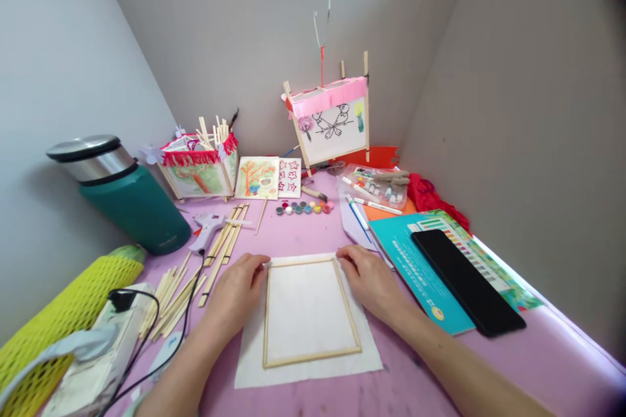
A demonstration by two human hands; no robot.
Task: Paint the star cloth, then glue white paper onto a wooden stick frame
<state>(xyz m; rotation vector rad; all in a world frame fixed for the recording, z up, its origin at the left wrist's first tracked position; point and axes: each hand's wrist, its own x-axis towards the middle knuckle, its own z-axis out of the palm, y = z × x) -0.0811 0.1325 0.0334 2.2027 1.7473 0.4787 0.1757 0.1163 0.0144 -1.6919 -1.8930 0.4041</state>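
Note:
A thin white paper sheet (313, 374) lies on the purple table in front of me. On top of it rests a rectangular frame of pale wooden sticks (313, 359), and the paper extends past its sides. My left hand (243, 290) pinches the sheet's upper left corner, close to the frame's corner. At the upper right corner, my right hand (370, 279) has its fingers closed on the paper edge in the same way. Loose wooden sticks (171, 300) and a glue gun (209, 229) lie to the left of my left hand.
A green bottle (132, 202), yellow mesh roll (63, 326) and power strip with cables (88, 358) line the left. Paint pots (303, 208) sit behind the sheet. A decorated lantern (332, 120) hangs above them. Right are a blue book (415, 267) and black case (464, 280).

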